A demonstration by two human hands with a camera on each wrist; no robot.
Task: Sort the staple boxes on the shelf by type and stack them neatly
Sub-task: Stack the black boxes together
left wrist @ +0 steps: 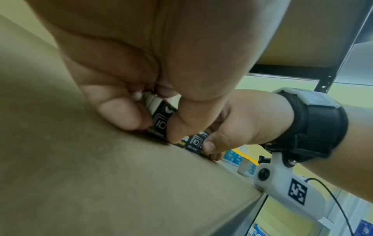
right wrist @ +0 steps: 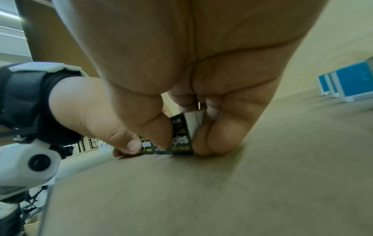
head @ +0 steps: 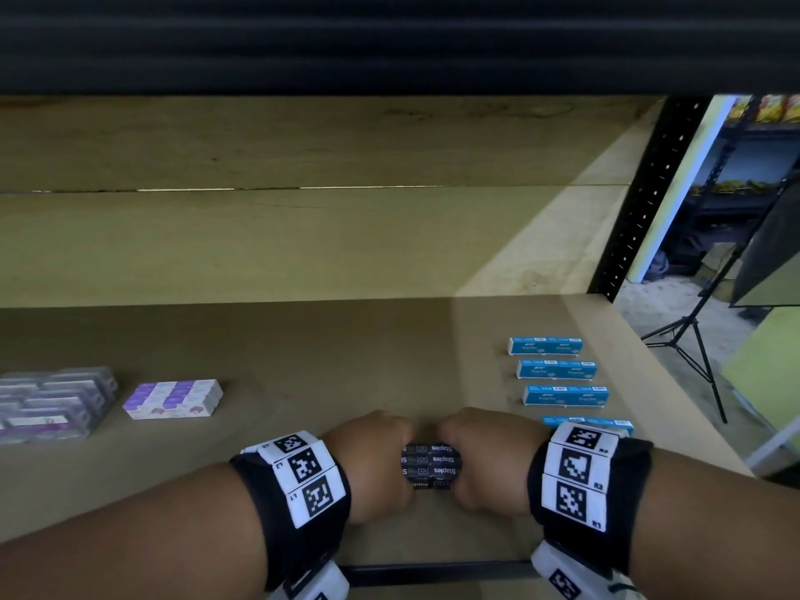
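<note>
Several black staple boxes lie side by side on the shelf board, near its front edge. My left hand grips their left end and my right hand grips their right end. In the left wrist view, thumb and fingers of the left hand pinch the black boxes, with the right hand beyond. In the right wrist view the right hand pinches the black boxes and the left hand holds the other end. Blue boxes sit in a column to the right.
A white-and-purple group of boxes and a clear-wrapped purple pack lie at the left. A black shelf upright stands at the right, with a light stand beyond it. The upper shelf hangs dark overhead.
</note>
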